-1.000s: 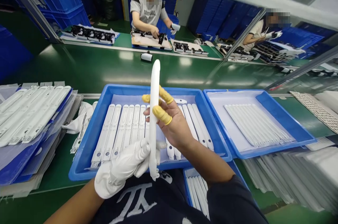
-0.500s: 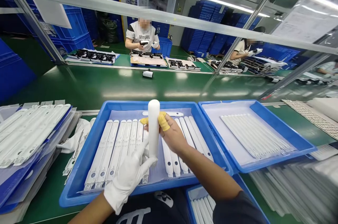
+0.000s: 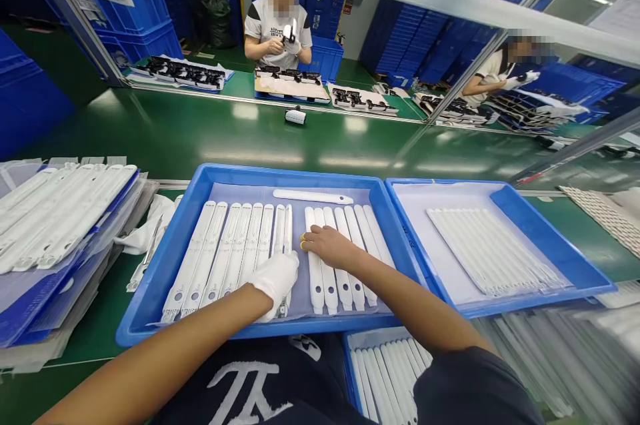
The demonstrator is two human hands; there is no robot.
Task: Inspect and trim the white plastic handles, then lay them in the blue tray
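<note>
A blue tray [image 3: 150,278] holds two rows of long white plastic strips. My left hand [image 3: 277,278], in a white glove, lies curled around the lower part of a narrow strip [image 3: 289,228] at the right end of the left row [image 3: 233,238]. That strip seems to stand on its edge. My right hand [image 3: 327,245], bare with yellow finger cots, rests over the left end of the right row [image 3: 345,278]. Its fingertips hang at the gap between the rows, a little apart, with no strip seen between them. One more strip [image 3: 313,197] lies crosswise along the tray's back.
A second blue tray [image 3: 565,265] with thin white strips adjoins on the right. A lower tray [image 3: 353,378] of strips sits near my body. Stacked strips and sheets [image 3: 65,218] stand at left. Beyond a white device [image 3: 295,116], a co-worker [image 3: 280,31] handles parts.
Both hands have come down from holding a white strip upright above the tray. My left hand is now low in the tray at a strip; my right hand has separated from it.
</note>
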